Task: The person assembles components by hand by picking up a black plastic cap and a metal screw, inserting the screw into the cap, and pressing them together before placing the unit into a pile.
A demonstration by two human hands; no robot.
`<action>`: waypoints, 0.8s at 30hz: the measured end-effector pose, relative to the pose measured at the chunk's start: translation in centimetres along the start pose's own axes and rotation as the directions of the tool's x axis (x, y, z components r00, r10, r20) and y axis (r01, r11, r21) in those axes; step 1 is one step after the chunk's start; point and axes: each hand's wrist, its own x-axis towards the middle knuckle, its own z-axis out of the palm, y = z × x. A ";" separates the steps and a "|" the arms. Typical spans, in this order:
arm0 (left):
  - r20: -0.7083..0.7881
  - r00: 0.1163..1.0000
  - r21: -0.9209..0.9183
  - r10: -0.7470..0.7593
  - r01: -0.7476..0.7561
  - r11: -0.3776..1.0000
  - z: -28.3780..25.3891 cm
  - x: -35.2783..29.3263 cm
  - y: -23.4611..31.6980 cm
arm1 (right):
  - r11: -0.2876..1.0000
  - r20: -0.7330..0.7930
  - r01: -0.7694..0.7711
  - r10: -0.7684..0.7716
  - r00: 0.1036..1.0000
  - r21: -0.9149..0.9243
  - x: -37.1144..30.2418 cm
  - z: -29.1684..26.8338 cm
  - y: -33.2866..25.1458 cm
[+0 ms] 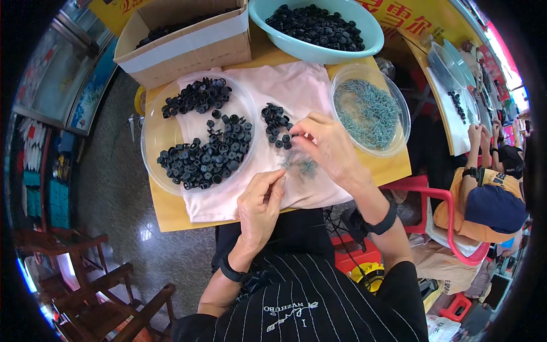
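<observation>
My right hand (330, 149) reaches over a pink cloth (262, 85), its thumb and forefinger pinching a small black plastic part (294, 135) at the edge of a little heap of similar black parts (276, 119). Closer to me, my left hand (259, 202) is closed, thumb against forefinger; whatever lies between the tips is too small to make out. Just beyond those fingertips, a small pile of thin grey screws (302, 165) rests on the cloth. On the left stands a round clear tub (149, 134) with black parts in two groups. A clear tub of screws (405, 122) is at the right.
Behind the cloth are a cardboard box (188, 51) and a pale blue basin (316, 54), both holding black parts. The yellow table's edge (171, 219) runs before me. A red plastic chair (450, 219) and another person (484, 199) at a second table are to the right.
</observation>
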 end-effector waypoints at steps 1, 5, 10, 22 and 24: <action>0.006 1.000 -0.001 0.001 -0.001 1.000 0.0 0.0 -0.1 | 1.000 0.001 0.000 0.000 1.000 0.000 -0.2 0.3 0.2; -0.009 1.000 0.013 0.012 -0.012 1.000 0.1 0.1 -0.1 | 0.999 -0.042 0.016 -0.018 0.999 -0.042 -0.9 0.8 0.1; 0.058 0.998 0.165 0.031 -0.040 0.985 0.1 0.9 0.9 | 0.995 -0.131 0.080 -0.087 0.988 -0.055 -1.9 0.2 0.4; 0.101 0.973 0.359 0.209 -0.231 0.904 0.8 1.8 0.6 | 0.960 -0.212 -0.023 -0.038 0.977 -0.279 -9.6 -0.6 -0.8; 0.088 0.986 0.269 0.142 -0.161 0.950 0.6 1.6 1.1 | 0.956 -0.208 -0.022 -0.042 0.977 -0.292 -10.1 -0.5 -1.2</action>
